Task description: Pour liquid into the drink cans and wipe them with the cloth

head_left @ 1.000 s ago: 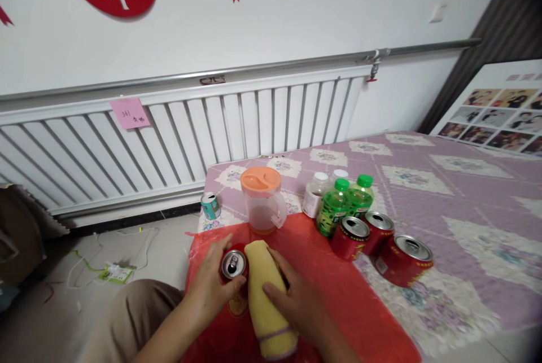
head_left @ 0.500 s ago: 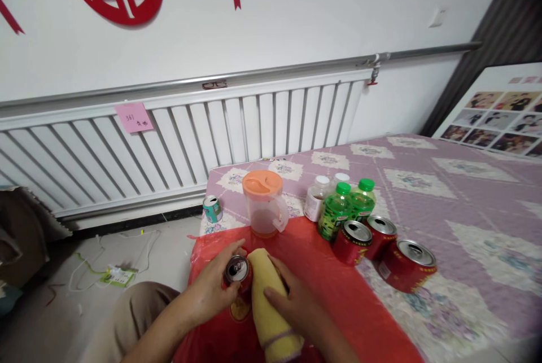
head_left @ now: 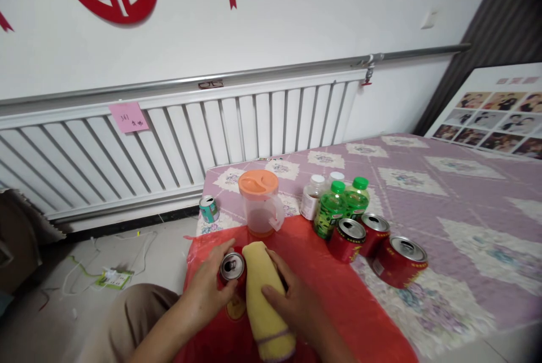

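Observation:
My left hand point(head_left: 208, 279) curves round a small red drink can point(head_left: 232, 268), thumb at the near side and fingers behind it. The can is upright on the red plastic sheet point(head_left: 334, 301), its opened top facing up. My right hand point(head_left: 292, 298) grips a rolled yellow towel point(head_left: 266, 301) from the right, thumb on top. The towel's far end lies right beside the can. Beyond both hands stands a clear plastic pitcher point(head_left: 258, 213) with an orange lid.
Green-capped bottles point(head_left: 332, 208) and white-capped bottles point(head_left: 312, 199) stand right of the pitcher. Nearer are red cans point(head_left: 400, 264). A teal can point(head_left: 209, 210) sits at the table's left edge. A white radiator point(head_left: 254, 123) runs along the wall behind the patterned tablecloth point(head_left: 423, 193).
The red can, tilted slightly half a second ago, now stands straighter, with the left fingers a little looser round it. The right hand keeps its grip on the towel. The view has shifted slightly.

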Demonstrator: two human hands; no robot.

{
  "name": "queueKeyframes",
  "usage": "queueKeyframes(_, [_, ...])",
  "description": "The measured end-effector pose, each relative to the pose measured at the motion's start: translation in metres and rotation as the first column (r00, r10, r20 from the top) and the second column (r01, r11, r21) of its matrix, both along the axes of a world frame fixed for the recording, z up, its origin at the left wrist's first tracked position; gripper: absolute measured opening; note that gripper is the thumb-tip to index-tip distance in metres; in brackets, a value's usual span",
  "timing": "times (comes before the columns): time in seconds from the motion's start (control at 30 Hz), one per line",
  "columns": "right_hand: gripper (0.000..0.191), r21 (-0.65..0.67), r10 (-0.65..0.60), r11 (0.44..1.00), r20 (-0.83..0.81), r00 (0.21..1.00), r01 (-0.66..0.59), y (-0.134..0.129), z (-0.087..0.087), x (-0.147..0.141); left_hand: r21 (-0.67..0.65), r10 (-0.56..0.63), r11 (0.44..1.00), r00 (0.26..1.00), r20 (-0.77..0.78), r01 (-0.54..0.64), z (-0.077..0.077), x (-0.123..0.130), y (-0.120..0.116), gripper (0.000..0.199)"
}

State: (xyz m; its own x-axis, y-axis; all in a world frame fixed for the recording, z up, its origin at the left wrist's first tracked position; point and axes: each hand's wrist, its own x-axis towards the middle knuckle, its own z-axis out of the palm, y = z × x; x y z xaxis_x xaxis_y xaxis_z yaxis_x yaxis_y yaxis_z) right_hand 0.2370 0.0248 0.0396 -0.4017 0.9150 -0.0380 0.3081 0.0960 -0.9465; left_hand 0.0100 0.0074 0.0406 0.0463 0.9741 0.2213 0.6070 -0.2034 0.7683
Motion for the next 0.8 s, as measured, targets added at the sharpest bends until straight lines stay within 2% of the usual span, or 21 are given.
queueKeyframes(0.13, [0.079, -0.026, 0.042, 0.999, 0.056, 0.998, -0.041, 0.002, -0.008, -0.002, -0.082, -0.061, 0.995, 0.998, 0.031, 0.063, 0.004, -0.002, 0.000, 0.073])
queueKeyframes(0.2, [0.079, -0.032, 0.038, 0.999, 0.078, 0.996, -0.035, 0.003, -0.011, -0.003, -0.083, -0.061, 0.995, 0.998, 0.025, 0.063, 0.003, -0.003, 0.000, 0.073])
queueKeyframes(0.27, [0.079, -0.031, 0.021, 0.999, 0.089, 0.996, -0.019, 0.002, -0.011, -0.004, -0.032, -0.029, 0.999, 1.000, 0.001, 0.029, 0.000, -0.003, 0.001, 0.072])
queueKeyframes(0.37, [0.079, -0.020, -0.002, 1.000, 0.060, 0.998, 0.003, 0.000, -0.005, -0.003, 0.083, 0.082, 0.994, 0.996, -0.045, -0.078, -0.006, -0.002, 0.001, 0.073])
queueKeyframes(0.47, [0.078, -0.009, -0.021, 1.000, 0.016, 1.000, 0.021, -0.003, 0.001, -0.001, 0.109, 0.129, 0.987, 0.989, -0.074, -0.120, -0.010, 0.000, 0.002, 0.069])
queueKeyframes(0.6, [0.082, -0.001, -0.002, 1.000, -0.016, 1.000, 0.002, -0.003, 0.003, 0.000, 0.068, 0.083, 0.994, 0.995, -0.048, -0.080, -0.010, 0.000, 0.001, 0.065])
queueKeyframes(0.8, [0.078, -0.044, 0.017, 0.999, 0.032, 0.999, -0.015, 0.001, -0.008, -0.003, -0.052, -0.012, 0.999, 0.999, 0.039, 0.014, -0.005, -0.008, 0.001, 0.071])
